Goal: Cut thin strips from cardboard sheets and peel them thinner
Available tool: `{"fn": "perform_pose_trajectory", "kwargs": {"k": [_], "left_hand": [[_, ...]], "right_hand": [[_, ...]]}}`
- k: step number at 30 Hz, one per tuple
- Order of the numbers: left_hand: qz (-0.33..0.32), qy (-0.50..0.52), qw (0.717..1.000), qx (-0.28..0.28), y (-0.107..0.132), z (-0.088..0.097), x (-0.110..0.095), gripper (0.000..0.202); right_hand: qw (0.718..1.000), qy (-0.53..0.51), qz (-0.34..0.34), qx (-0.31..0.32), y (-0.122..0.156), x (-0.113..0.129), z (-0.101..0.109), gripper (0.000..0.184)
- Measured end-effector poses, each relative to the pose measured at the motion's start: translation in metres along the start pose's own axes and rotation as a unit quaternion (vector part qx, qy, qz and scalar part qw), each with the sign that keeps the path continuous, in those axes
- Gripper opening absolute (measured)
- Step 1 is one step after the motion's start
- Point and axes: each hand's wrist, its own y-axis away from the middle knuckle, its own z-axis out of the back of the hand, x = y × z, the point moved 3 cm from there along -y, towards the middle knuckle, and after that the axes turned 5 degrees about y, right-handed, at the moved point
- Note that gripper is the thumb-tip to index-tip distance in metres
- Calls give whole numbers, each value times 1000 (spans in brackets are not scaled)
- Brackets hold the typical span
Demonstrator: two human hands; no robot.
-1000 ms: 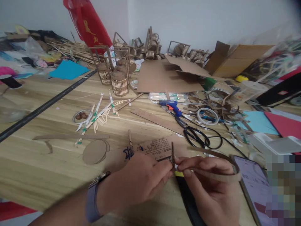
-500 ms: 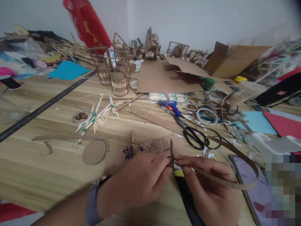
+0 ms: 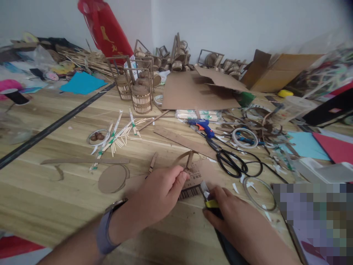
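My left hand [image 3: 158,197] pinches a thin brown cardboard strip [image 3: 186,161] that loops up above a printed cardboard sheet [image 3: 193,180]. A watch is on that wrist. My right hand [image 3: 234,217] rests low on the table with its fingers closed around a yellow and black utility knife [image 3: 210,203], blade tip pointing up toward the printed sheet. A second short strip [image 3: 152,163] stands just left of the left hand's fingers.
Black scissors [image 3: 228,162], a blue glue gun [image 3: 202,126], tape rings [image 3: 244,137] and cardboard scraps lie to the right. A cardboard disc [image 3: 111,178], wooden sticks [image 3: 121,132] and small slatted lanterns [image 3: 141,97] sit left and behind. A blurred patch covers the lower right.
The right hand let go of the long strip and dropped onto the utility knife. The left hand now holds the strip alone, moved slightly left and up.
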Motion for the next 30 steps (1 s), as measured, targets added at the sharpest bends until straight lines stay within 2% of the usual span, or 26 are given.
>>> {"fn": "perform_pose_trajectory", "kwargs": {"k": [2,4,7,9,12,18,25,30], "left_hand": [[18,18,1000,-1,-1,0,3,38],[32,29,999,-3,-2,0,4,38],[39,29,999,-4,-3,2,4,38],[41,19,999,-3,-3,3,3,38],[27,22,999,5,-2,2,0,36],[-34,20,999,16,0,-5,-3,31],[-46,13,998,35,4,-7,-8,27],[-61,-1,998,34,7,-9,-7,28]], "right_hand": [[999,-40,-9,-14,-5,-1,6,8],[995,-83,-15,-57,-10,-1,18,6],[983,-144,39,-105,-14,9,38,20],[976,-164,78,-117,-15,19,49,28],[970,-192,94,-119,-15,29,55,30],[961,-246,100,-77,-14,30,50,32],[947,-319,32,20,-7,29,42,20],[942,-334,28,25,-7,29,42,12]]}}
